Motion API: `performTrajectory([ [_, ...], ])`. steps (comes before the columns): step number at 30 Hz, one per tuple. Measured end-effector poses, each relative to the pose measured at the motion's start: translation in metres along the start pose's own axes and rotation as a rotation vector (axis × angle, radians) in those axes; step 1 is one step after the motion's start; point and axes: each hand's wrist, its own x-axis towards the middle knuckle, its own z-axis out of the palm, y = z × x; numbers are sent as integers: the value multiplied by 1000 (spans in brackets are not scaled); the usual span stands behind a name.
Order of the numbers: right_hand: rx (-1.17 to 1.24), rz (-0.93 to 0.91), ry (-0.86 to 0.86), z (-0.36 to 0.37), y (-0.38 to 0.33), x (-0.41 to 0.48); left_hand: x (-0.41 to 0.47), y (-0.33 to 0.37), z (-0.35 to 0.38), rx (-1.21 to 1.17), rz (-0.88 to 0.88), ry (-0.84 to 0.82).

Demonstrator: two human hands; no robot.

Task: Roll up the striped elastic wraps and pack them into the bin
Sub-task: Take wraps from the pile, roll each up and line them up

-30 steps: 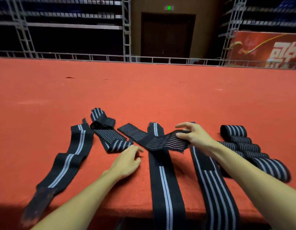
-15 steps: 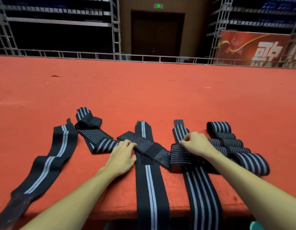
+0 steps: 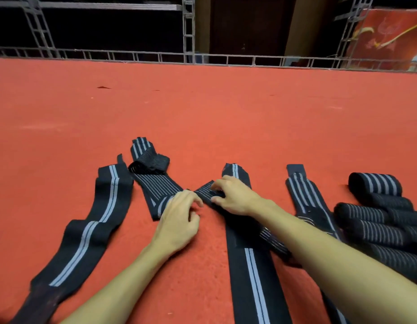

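Several black elastic wraps with grey stripes lie on the red carpeted surface (image 3: 202,113). A thin-striped wrap (image 3: 271,238) runs diagonally over the long centre wrap (image 3: 254,277). My right hand (image 3: 235,197) pinches the far left end of that thin-striped wrap. Just left of that end my left hand (image 3: 179,220) rests on the carpet with loosely curled fingers, holding nothing I can make out. A flat wrap (image 3: 305,197) lies to the right. Rolled wraps (image 3: 375,185) are stacked at the far right. No bin is in view.
Left of my hands lie a wavy double-striped wrap (image 3: 93,230) and a thin-striped wrap with a bunched far end (image 3: 156,183). The surface's near edge is at the bottom, with wrap ends hanging over it. A metal rail (image 3: 202,58) borders the far side.
My right hand moved left, from the flat right-hand wrap to the far end of the diagonal thin-striped wrap. My left hand stayed beside that end. The view tilted down and closer.
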Motion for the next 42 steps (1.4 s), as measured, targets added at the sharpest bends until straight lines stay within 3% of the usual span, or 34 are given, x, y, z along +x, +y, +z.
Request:
performTrajectory([
  [3,-109,-15,-68,15,-2,17,5,-4,-1,-114,-127,51],
  [7,-243,-64,-55,21,-3,23,8,-8,1,-67,-274,-44],
  [13,-366,-67,26,8,-11,20,5,-8,4,66,-247,-83],
  [21,219,236,373,-46,9,-20,4,6,1,265,-224,-111],
  [25,388,267,404,-72,15,-43,15,17,-4,311,-305,-292],
  [29,484,232,500,-99,11,-59,35,47,-13,-4,-327,-413],
  [34,943,203,579,-135,-12,-87,40,112,-24,-637,-356,-499],
  [38,1198,228,565,-165,-29,-120,35,154,-32,-714,-220,-513],
  [42,1268,251,630,-191,-41,-147,26,190,-53,-904,-217,-538],
])
